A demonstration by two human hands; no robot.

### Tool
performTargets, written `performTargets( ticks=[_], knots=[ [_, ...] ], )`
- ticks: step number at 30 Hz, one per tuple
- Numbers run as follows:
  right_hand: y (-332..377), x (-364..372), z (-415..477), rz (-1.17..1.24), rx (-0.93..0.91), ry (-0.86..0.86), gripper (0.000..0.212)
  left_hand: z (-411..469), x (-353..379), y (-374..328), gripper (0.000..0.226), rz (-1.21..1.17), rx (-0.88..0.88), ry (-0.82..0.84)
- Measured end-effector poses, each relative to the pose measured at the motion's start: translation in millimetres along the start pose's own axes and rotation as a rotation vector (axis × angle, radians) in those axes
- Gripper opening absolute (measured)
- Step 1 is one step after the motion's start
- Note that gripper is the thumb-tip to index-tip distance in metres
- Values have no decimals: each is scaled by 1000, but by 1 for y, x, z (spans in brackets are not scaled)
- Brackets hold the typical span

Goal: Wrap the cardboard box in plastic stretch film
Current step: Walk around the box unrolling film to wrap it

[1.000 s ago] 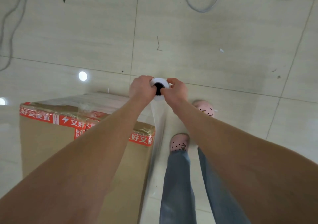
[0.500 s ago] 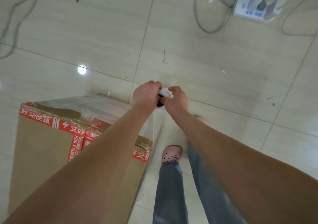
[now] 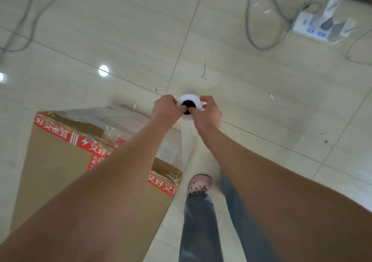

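Observation:
A tall brown cardboard box (image 3: 56, 161) with red printed tape stands on the floor at the left; its far side and top corner carry shiny clear film. I look down on the end of a white stretch film roll (image 3: 190, 100) with a dark core, held upright beyond the box's right corner. My left hand (image 3: 165, 107) grips the roll from the left and my right hand (image 3: 208, 112) from the right, thumbs at the core. A sheet of clear film (image 3: 186, 141) hangs from the roll down along the box's right edge.
Pale tiled floor all around. A white power strip (image 3: 314, 27) with plugs and grey cables (image 3: 259, 46) lies at the far right. More cables (image 3: 22, 26) run at the far left. My legs in grey jeans and a pink clog (image 3: 198, 184) stand right of the box.
The view has swung so the power strip and more floor appear at the top right. Both hands stay on the roll, which now shows its dark core again. One foot has moved out of sight.

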State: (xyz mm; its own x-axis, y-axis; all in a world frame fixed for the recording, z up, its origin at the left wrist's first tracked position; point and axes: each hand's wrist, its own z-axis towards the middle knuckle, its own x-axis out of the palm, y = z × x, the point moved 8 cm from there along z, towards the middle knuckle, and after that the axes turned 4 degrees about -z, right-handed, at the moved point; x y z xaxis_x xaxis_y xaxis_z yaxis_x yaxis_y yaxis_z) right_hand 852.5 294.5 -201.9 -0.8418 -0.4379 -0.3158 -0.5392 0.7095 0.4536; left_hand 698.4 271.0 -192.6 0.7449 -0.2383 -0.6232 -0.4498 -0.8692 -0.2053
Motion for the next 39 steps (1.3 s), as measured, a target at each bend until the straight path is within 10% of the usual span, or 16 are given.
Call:
performTargets(
  ticks=[4, 11, 16, 21, 27, 39],
  knots=[
    [9, -2, 4, -66, -49, 11, 29, -7, 3, -26, 47, 205, 247, -50],
    [29, 0, 12, -165, -64, 49, 19, -9, 4, -65, 32, 567, 536, -73],
    [55, 18, 22, -236, -98, 70, 12, 18, -27, -60, 25, 451, 409, -21],
    [66, 28, 27, -166, -51, 31, 60, 43, -53, -15, 8, 69, 94, -85],
    [93, 38, 34, -193, -30, 14, 33, 56, -46, 13, 20, -461, -170, 55],
    [113, 56, 38, -326, -42, 92, 21, 56, -83, -51, 35, 354, 413, 1]
  ],
)
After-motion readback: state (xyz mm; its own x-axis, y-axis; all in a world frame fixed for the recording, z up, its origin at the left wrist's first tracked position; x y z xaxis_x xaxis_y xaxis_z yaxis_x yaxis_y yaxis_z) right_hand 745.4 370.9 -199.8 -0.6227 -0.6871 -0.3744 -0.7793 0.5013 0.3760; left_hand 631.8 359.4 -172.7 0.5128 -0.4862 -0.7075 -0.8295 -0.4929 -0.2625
